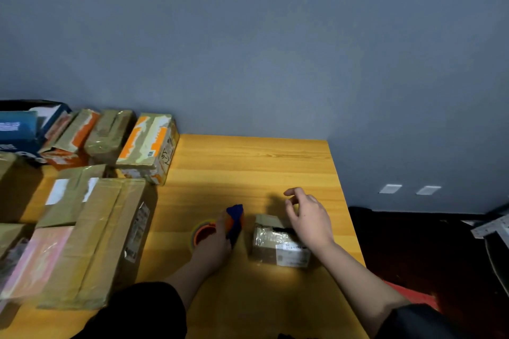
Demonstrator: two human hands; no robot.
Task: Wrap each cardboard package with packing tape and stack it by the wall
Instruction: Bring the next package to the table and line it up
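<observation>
A small cardboard package [275,243], shiny with tape and bearing a white label, sits on the wooden table [248,168]. My right hand [308,217] hovers over its far right side, fingers loosely curled and holding nothing. To its left, my left hand [217,239] grips a blue and orange tape dispenser [235,221] with its roll of tape [202,232] resting on the table.
A large cardboard box [104,237] lies at the left, with more packages around it. Several taped boxes, one orange and tan [150,146], stand against the grey wall [248,49]. The table's right edge drops to a dark floor [413,245].
</observation>
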